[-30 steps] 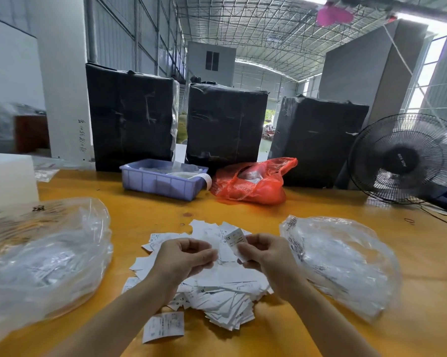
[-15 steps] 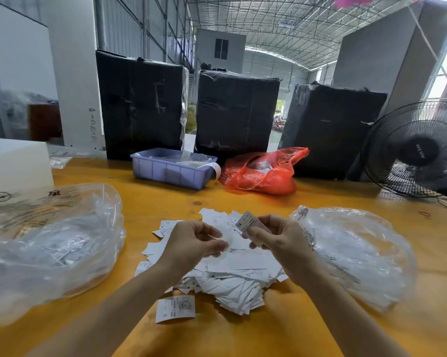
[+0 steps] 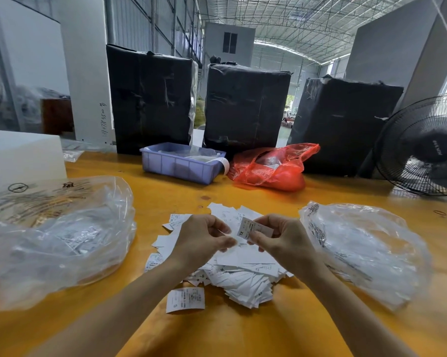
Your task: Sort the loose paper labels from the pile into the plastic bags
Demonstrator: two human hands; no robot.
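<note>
The fingers [image 3: 218,229] of the left hand [image 3: 200,239] are curled in over the pile, thumb and fingertips close together; whether they pinch a label cannot be told. Just to their right, the right hand [image 3: 281,240] pinches a small white label [image 3: 253,228] marked "XL" between thumb and forefinger, holding it up above the pile.

At the left edge of the frame a large clear plastic bag [image 3: 57,238] lies crumpled on the yellow table [image 3: 243,331], with printed slips showing through it. In the lower centre sits the pile of loose paper labels [image 3: 243,274], partly under both hands; one label marked "S" [image 3: 185,298] lies apart at the pile's near left. Right of the pile, a second clear plastic bag [image 3: 366,251] rests beside the right forearm.

Further up the frame, from left to right, stand a purple tray [image 3: 181,166], a red plastic bag [image 3: 271,168] and a black fan [image 3: 423,148], with three black-wrapped bales [image 3: 245,104] behind them.
</note>
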